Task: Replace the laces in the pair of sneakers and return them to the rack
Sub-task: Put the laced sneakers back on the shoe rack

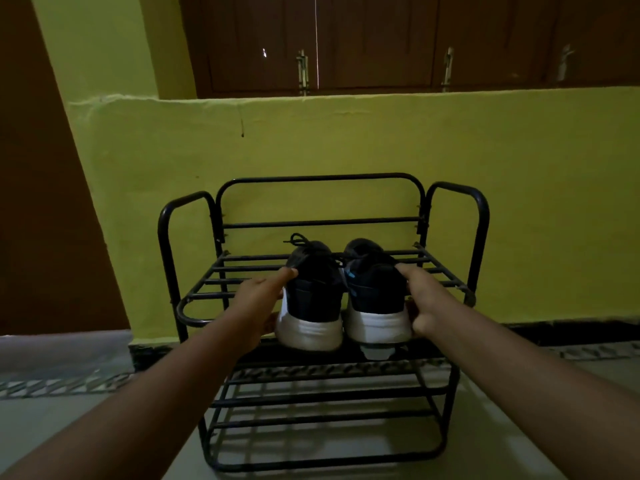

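Two dark sneakers with white soles sit side by side on the top shelf of a black metal rack, heels toward me. The left sneaker shows a dark lace tied at its top. The right sneaker has a small blue mark on its side. My left hand grips the left sneaker's outer side, thumb on top near the collar. My right hand grips the right sneaker's outer side, fingers curled round the heel and sole. Both heels overhang the shelf's front bar.
The rack stands on a pale tiled floor against a yellow-green low wall. Lower shelves of bars lie beneath the sneakers. Brown wooden shutters with metal latches run above the wall. A brown door is at the left.
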